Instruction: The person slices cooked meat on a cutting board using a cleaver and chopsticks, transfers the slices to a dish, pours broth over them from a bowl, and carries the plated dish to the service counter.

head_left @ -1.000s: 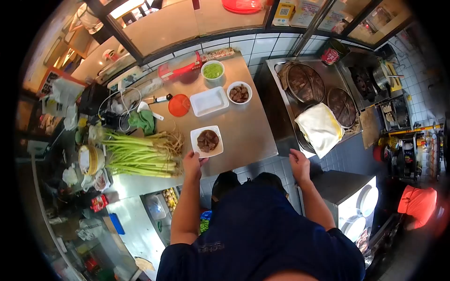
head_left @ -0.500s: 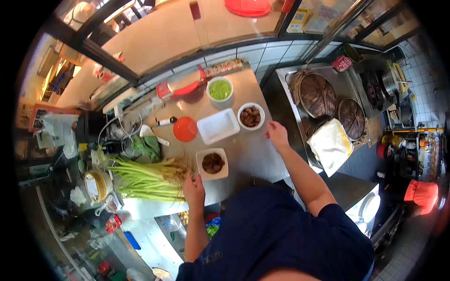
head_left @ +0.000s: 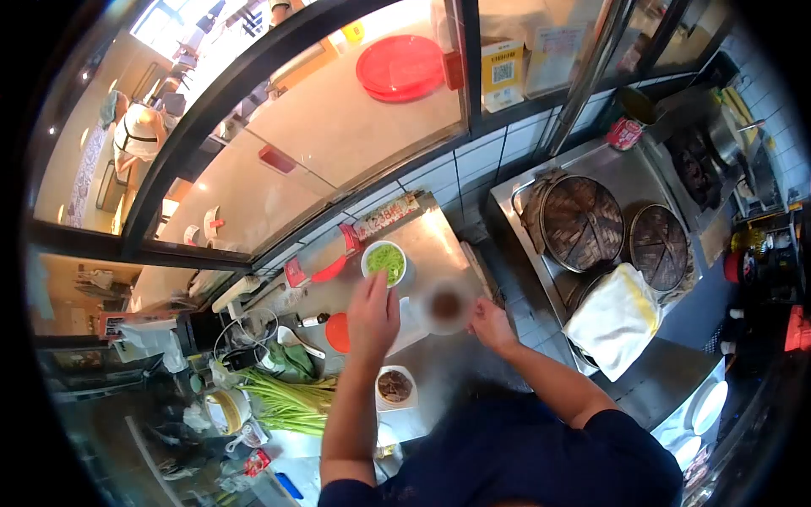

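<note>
Bowl (head_left: 405,269) of chopped greens (head_left: 385,261) just beyond the left hand (head_left: 372,317).

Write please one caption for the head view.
Left hand by the greens bowl, right hand by the blurred bowl, stalks at left.

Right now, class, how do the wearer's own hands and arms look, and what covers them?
The left hand and right hand are ungloved, with no watch or bracelet visible. Both forearms are bare, below short dark navy sleeves with no lettering visible.
</note>
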Available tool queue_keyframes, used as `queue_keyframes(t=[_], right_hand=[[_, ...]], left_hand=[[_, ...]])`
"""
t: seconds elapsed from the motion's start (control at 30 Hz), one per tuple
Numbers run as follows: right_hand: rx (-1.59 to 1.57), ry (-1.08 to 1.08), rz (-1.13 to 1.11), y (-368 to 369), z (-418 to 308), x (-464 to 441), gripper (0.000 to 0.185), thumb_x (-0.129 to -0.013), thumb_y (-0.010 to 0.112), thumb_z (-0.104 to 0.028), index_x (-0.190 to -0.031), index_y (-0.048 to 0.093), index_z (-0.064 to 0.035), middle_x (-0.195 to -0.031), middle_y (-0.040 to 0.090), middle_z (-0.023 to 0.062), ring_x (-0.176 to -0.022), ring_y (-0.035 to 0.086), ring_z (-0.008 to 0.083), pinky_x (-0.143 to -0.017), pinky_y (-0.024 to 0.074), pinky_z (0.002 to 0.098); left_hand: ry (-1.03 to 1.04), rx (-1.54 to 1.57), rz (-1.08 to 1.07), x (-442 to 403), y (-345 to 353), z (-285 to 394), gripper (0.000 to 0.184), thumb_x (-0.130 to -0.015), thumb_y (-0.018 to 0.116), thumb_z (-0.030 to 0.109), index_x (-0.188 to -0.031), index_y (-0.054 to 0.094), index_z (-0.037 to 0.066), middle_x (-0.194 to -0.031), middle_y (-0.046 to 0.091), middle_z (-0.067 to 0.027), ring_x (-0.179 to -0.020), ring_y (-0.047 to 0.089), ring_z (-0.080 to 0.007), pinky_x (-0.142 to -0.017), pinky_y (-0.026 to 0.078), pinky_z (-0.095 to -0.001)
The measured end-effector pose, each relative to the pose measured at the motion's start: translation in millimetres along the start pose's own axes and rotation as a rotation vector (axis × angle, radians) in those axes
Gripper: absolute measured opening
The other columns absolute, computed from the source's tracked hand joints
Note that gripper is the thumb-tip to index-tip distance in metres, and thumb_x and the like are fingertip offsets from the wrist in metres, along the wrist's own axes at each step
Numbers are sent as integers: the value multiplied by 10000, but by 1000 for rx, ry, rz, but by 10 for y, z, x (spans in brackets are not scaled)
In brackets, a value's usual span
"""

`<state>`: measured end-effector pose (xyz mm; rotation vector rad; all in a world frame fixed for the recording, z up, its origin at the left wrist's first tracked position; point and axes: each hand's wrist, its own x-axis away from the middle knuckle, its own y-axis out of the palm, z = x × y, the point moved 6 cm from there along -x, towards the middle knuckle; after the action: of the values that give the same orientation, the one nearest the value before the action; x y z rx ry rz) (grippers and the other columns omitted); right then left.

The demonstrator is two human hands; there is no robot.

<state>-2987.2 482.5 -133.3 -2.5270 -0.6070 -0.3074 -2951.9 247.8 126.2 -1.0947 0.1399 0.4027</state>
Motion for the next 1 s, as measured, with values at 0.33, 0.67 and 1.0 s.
queue_keyframes(t=[0.33, 0.67, 1.0], right_hand=[[-424, 150, -166, -163, -124, 116, 189, -991, 674, -142, -1113, 642, -1, -917, 735, 111, -728, 746, 173, -619, 578, 309], [-449, 198, -229, -166, -198, -87, 200, -1009, 646, -112, -1154, 632, 25, -1022, 722, 120, -762, 730, 169, -638, 593, 292], [-304, 181, -178, -305, -350, -126, 208, -1036, 606, -104, -1213, 601, 6, -1073, 685, 109, -812, 716, 178, -676, 593, 291]], left_hand=[[-301, -150, 223, -833, -295, -922, 214, -960, 649, 94, -1135, 724, -4, -967, 741, -199, -813, 740, -304, -734, 571, -366], [-685, -313, -48, 1444, 1, -2077, 280, -931, 672, 116, -1185, 721, 9, -1014, 748, -191, -886, 737, -317, -815, 570, -397], [-462, -395, -504, 1735, 496, -2319, 1011, -701, 893, 305, -1561, 388, 140, -1632, 306, -212, -1461, 354, -454, -1160, 391, -547]])
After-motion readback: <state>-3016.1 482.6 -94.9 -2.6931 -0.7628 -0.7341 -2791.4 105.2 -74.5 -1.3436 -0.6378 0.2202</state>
